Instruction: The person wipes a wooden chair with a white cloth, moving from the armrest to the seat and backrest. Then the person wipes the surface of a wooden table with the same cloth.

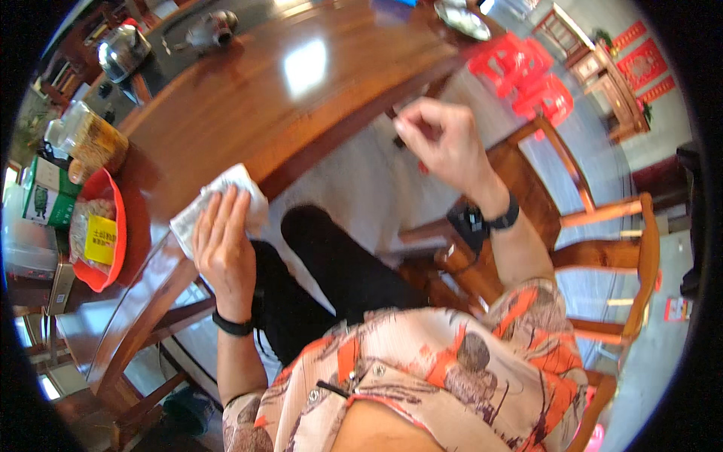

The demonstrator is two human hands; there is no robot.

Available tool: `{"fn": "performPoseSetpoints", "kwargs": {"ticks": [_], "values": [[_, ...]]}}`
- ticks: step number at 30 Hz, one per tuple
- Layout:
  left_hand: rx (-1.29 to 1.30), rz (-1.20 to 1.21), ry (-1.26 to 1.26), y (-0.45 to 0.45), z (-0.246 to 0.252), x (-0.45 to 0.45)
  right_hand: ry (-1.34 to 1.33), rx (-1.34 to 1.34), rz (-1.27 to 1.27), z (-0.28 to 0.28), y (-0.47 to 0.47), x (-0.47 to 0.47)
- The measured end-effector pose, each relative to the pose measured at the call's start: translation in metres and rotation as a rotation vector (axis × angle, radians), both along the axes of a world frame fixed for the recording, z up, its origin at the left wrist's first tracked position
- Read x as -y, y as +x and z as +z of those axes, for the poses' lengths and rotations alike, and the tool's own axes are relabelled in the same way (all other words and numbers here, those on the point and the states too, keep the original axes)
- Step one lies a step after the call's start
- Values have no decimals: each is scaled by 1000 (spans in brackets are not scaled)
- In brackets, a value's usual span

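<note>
My left hand (224, 248) lies with its fingers fairly straight over a folded white cloth or paper wipe (248, 195) at the near edge of the brown wooden table (226, 118). The wipe sticks out around the fingertips; the thumb is hidden. My right hand (443, 141) is raised beyond the table edge, its fingers curled and thumb bent towards them. Whether something small is between those fingertips, I cannot tell. A dark band is on each wrist.
A red plastic basket (120, 226) with packets, a clear jar (96, 141) and a green-and-white box (51, 189) stand at the left. A metal kettle (124, 53) stands farther back. Wooden chairs (601, 257) and red plastic stools (519, 68) are on the right.
</note>
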State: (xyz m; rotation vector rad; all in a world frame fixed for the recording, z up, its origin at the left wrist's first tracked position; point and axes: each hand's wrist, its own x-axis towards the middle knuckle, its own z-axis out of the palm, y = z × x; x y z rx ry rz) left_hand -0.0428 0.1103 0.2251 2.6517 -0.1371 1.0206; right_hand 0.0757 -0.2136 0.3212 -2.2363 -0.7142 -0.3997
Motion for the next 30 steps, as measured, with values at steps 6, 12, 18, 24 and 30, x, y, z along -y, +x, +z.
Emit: {"fn": "performPoseSetpoints", "kwargs": {"ticks": [6,12,18,24,30], "values": [[12,-52,39,1,3,-5,112,161,15,31,11,-51],[-9,-102,-9,-3,8,-8,-64,371,-353,36,112,-12],[-37,-108,-32,-6,4,-9,-268,260,-962,28,222,117],[-55,-62,-10,-5,5,-6,-247,203,-1051,3,296,189],[-109,23,41,-9,5,-2,-437,168,-1024,-11,346,202]]}}
